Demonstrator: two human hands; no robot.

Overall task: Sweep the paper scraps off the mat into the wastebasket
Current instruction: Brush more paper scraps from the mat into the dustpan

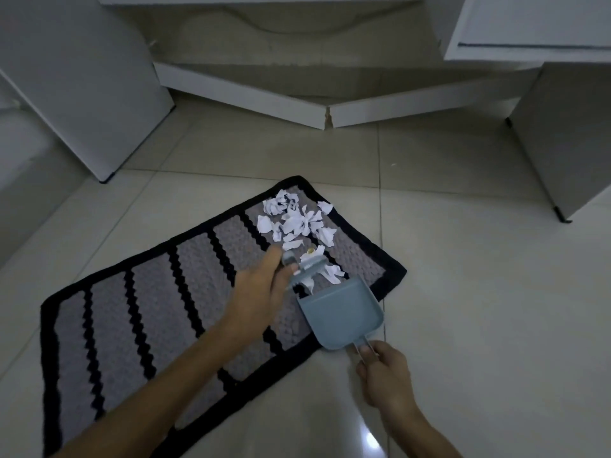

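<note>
A grey mat (139,312) with black zigzag stripes and a black border lies on the tiled floor. Several white paper scraps (297,219) are heaped at its far right end. My left hand (261,289) grips a small blue-grey hand brush (305,271), whose head sits among the nearest scraps. My right hand (383,368) holds the thin handle of a blue-grey dustpan (340,315). The pan lies flat on the mat's right edge, its mouth facing the scraps and the brush. No wastebasket is in view.
White cabinet panels (82,84) stand at the left and a white furniture leg (562,140) at the right. A low white baseboard (330,114) runs across the back. Pale glossy tiles (479,259) surround the mat.
</note>
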